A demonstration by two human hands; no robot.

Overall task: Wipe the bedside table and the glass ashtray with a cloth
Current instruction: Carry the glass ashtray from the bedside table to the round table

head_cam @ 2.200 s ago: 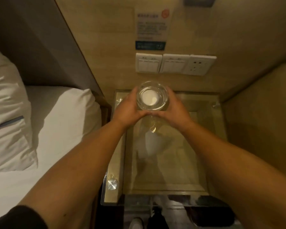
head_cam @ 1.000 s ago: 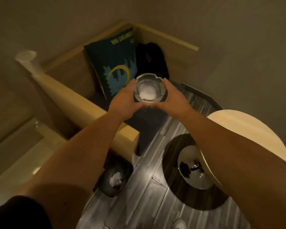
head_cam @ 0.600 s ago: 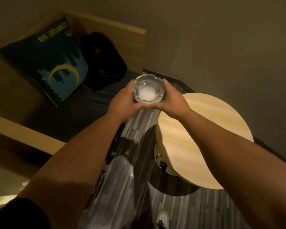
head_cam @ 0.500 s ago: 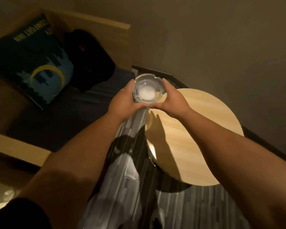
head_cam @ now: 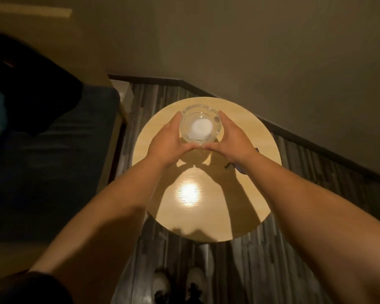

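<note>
Ashtray (head_cam: pixel 200 124) first: it's the clear glass one with notches in the rim, and you've got it cupped between both hands over the far half of the round wooden bench (head_cam: pixel 206 194). Can't tell if its base is actually touching the wood or hanging just above it, your thumbs hide the bottom edge. Something whitish and round shows in the middle of the glass, too blurry to say what it is.

Your left hand (head_cam: pixel 167 141) wraps the left side of the glass, fingers curled round the far rim, thumb running along the near edge. Your right hand (head_cam: pixel 230 139) does the mirror thing on the right side. The two thumb tips meet, or nearly meet, right at the near side of the ashtray.

Both forearms throw long shadows across the bench, and there's a bright spot of lamp glare on the wood between them. A small dark object (head_cam: pixel 239 167) peeks out from under your right wrist on the bench top, can't make it out.

Off to the left sits a dark blue cushioned seat (head_cam: pixel 53 161) with something black (head_cam: pixel 31 88) piled on its far end. Grey plank floor (head_cam: pixel 294 270) runs under the bench, and your pale shoes (head_cam: pixel 180 281) show at the near edge.
</note>
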